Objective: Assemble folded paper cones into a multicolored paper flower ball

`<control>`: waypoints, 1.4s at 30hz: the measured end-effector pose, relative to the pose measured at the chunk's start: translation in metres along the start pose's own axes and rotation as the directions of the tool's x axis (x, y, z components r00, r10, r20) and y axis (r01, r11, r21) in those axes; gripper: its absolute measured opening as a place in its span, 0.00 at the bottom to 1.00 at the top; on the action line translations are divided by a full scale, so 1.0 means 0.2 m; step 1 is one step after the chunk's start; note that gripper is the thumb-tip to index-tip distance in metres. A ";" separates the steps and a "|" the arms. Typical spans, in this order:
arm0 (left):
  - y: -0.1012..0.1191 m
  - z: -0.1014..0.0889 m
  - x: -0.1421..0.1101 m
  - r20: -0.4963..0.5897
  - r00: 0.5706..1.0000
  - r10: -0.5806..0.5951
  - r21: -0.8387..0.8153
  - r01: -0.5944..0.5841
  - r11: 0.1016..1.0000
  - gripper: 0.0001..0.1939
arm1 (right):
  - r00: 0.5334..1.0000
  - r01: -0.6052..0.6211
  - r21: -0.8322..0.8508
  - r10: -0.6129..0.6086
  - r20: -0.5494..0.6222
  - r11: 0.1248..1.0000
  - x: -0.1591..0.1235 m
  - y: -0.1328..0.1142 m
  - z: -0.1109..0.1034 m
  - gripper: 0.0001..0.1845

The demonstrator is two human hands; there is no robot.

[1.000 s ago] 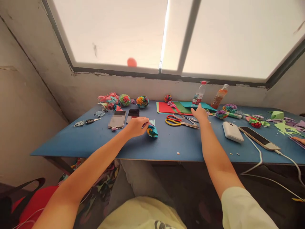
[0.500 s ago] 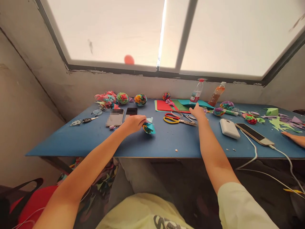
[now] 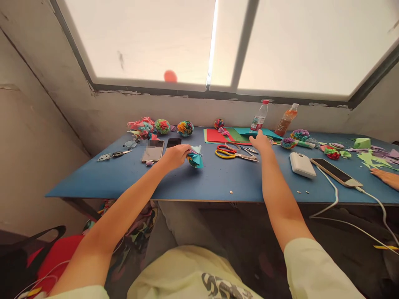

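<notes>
My left hand (image 3: 177, 158) is closed around a paper flower ball (image 3: 195, 158) with turquoise, multicoloured and pale folds, over the front middle of the table. My right hand (image 3: 262, 143) reaches to the back with thumb and forefinger apart. It is beside the turquoise paper sheet (image 3: 241, 132) and just in front of a red-capped water bottle (image 3: 259, 117); whether it touches the paper is unclear. Red and green sheets (image 3: 216, 135) lie left of it. Yellow-handled scissors (image 3: 227, 155) rest nearer me, with a red-handled pair beside them.
Several finished paper balls (image 3: 185, 128) line the back. Phones (image 3: 152, 151) lie at the left, a white power bank (image 3: 302, 165) and a cabled phone (image 3: 336, 172) at the right. A tea bottle (image 3: 286, 120) stands behind. Another person's hand (image 3: 386, 178) rests at the far right near paper scraps.
The view has shifted slightly. My left hand still grips the paper ball, which is turned a little. My right hand stays near the turquoise sheet, its thumb and forefinger apart.
</notes>
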State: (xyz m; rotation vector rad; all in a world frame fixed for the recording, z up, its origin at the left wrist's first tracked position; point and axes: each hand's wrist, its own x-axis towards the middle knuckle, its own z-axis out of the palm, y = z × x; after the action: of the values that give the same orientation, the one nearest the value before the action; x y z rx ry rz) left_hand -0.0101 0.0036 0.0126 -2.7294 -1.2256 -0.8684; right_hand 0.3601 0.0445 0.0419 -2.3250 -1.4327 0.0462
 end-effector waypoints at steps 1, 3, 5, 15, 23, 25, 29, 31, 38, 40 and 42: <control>0.00 0.00 0.00 -0.001 1.000 -0.010 0.005 0.010 1.000 0.16 | 1.000 -0.004 -0.004 0.004 0.010 1.000 0.00 0.01 0.01 0.35; -0.01 0.00 0.00 -0.002 1.000 -0.029 0.009 0.029 1.000 0.15 | 1.000 -0.003 -0.011 0.003 0.028 1.000 0.01 0.02 0.03 0.34; -0.01 0.00 0.00 -0.009 0.999 -0.047 0.003 0.047 0.999 0.15 | 0.999 0.014 -0.016 -0.013 0.034 1.000 0.01 0.02 0.04 0.32; 0.00 -0.02 0.02 -0.159 0.976 -0.150 -0.237 0.110 0.965 0.09 | 0.868 0.486 0.057 -0.490 0.087 0.872 -0.22 -0.30 0.12 0.30; -0.05 0.00 0.03 -0.127 0.953 -0.277 -0.503 0.178 0.846 0.07 | 0.575 0.809 0.217 -0.812 -0.102 0.546 -0.54 -0.48 0.14 0.31; -0.05 0.00 0.04 -0.129 0.947 -0.294 -0.526 0.186 0.830 0.07 | 0.494 0.861 0.239 -0.850 -0.182 0.450 -0.58 -0.49 0.15 0.39; -0.05 0.01 0.04 -0.149 0.931 -0.332 -0.546 0.202 0.813 0.08 | 0.454 0.884 0.242 -0.859 -0.235 0.401 -0.63 -0.51 0.20 0.43; -0.04 0.00 0.04 -0.165 0.924 -0.344 -0.553 0.201 0.808 0.09 | 0.476 0.870 0.262 -0.849 -0.229 0.417 -0.64 -0.52 0.22 0.41; -0.04 -0.01 0.05 -0.180 0.892 -0.415 -0.667 0.199 0.718 0.10 | 0.405 0.909 0.241 -0.851 -0.335 0.339 -0.64 -0.52 0.23 0.28; -0.04 0.00 0.05 -0.157 0.886 -0.436 -0.716 0.202 0.668 0.13 | 0.347 0.937 0.163 -0.857 -0.380 0.308 -0.66 -0.53 0.24 0.21; -0.05 0.00 0.05 -0.125 0.883 -0.452 -0.765 0.205 0.611 0.16 | 0.322 0.946 0.106 -0.851 -0.416 0.306 -0.68 -0.54 0.25 0.17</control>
State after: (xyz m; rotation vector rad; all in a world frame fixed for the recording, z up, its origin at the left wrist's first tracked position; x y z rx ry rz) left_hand -0.0112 0.0169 0.0155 -2.6804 -1.6041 -2.1880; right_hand 0.1920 -0.0148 0.0088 -0.8692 -2.1597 -0.3422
